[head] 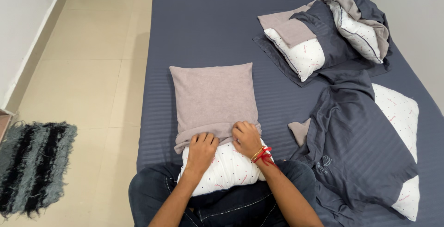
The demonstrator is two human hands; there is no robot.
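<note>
The fingers of both hands are curled down and pinching the bunched open hem of a soft taupe fabric pillowcase (212,101). The left hand (201,150) grips the hem on its left part, the right hand (246,138), with a red thread and gold bangle (262,154) at the wrist, grips it just beside, on the right part. Under that hem lies a white, dotted, plump pillow (226,169), resting against the person's dark denim knees (152,192).

Judging by how things lie, the cover is on most of the way: the far part of the pillow is hidden inside the taupe case, which lies flat and smooth on the dark grey striped bedsheet (208,23), while the near third of the pillow is bare. What appears left is drawing the hem over that bare end and closing it.

Right of the taupe pillowcase, a second white dotted pillow (400,116) lies half under a loose dark grey cover (356,144). Beyond it, further right and away from the person, two more pillows and folded covers form a heap (323,37). Left of the pillowcase, off the bed, a shaggy black-and-grey striped rug (34,164) lies on the cream tiled floor (92,70).
</note>
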